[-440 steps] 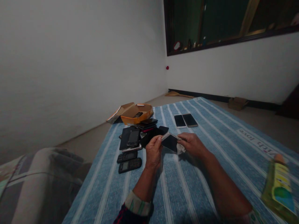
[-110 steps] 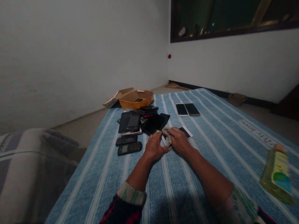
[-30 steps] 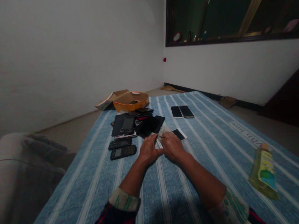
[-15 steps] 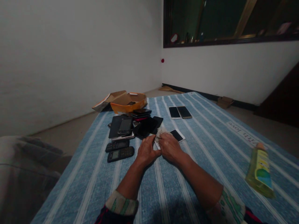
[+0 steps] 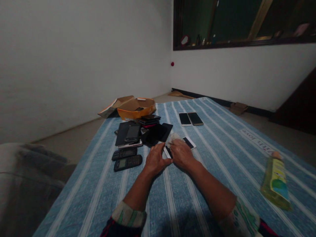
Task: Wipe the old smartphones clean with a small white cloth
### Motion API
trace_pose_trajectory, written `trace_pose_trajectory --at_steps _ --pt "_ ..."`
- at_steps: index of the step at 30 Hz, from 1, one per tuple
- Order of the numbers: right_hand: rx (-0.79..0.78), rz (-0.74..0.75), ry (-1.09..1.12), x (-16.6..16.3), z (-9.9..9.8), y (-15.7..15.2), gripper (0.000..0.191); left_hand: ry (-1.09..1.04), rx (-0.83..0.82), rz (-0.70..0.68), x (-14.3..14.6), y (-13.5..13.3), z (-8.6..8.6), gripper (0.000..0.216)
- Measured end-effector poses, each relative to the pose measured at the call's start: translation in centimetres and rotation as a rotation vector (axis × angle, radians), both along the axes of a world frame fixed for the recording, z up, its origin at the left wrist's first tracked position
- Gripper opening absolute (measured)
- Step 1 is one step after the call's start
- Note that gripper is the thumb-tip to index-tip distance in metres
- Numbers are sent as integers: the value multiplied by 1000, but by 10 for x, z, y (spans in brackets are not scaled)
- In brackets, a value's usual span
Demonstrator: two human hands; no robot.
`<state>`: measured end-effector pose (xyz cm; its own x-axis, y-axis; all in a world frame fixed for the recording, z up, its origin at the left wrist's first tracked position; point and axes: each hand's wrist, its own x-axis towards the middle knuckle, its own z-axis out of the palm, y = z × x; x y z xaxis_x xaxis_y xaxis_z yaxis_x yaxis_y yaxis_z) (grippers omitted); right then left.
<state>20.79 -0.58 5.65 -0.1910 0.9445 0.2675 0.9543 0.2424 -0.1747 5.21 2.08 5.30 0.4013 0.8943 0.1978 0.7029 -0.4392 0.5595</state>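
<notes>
A white phone with a dark screen [image 5: 189,143] lies on the striped cloth, partly covered by my hands. My left hand [image 5: 156,158] grips its near left end, fingertips at the edge and thumb towards the right hand. My right hand [image 5: 182,153] presses a crumpled whitish cloth or tissue [image 5: 174,136] onto the screen, its fingers closed over it. Left of my left hand lie two black keypad phones [image 5: 127,162]. Beyond it is a heap of dark phones [image 5: 158,132], close to the phone I hold.
Two phones [image 5: 189,118] lie side by side farther off. An open orange cardboard box [image 5: 134,114] stands at the far left, beside stacked phones [image 5: 149,119]. A bottle of yellow-green liquid [image 5: 276,182] lies at the right. Blue striped cloth [image 5: 217,158] covers the surface.
My right hand and the crumpled cloth have slid slightly right along the phone, uncovering part of its dark screen near my left hand. My left hand stays at the end.
</notes>
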Motion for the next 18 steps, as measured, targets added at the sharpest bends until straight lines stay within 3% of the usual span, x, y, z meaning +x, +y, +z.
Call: trace_pose_trajectory --at_steps 3,9,11,15,18 --pt "3 -11 12 5 0 3 26 -5 5 -4 -1 0 -1 73" --pt "19 -287 21 26 -3 7 29 14 -20 5 -2 0 -1 77" --pt "22 -225 20 21 -3 5 28 9 -13 8 -1 0 -2 77" --pt "21 70 33 1 -2 -1 26 17 13 -1 0 1 -4 71" --pt "8 112 48 -5 -1 -1 28 18 24 -5 -1 1 -4 69"
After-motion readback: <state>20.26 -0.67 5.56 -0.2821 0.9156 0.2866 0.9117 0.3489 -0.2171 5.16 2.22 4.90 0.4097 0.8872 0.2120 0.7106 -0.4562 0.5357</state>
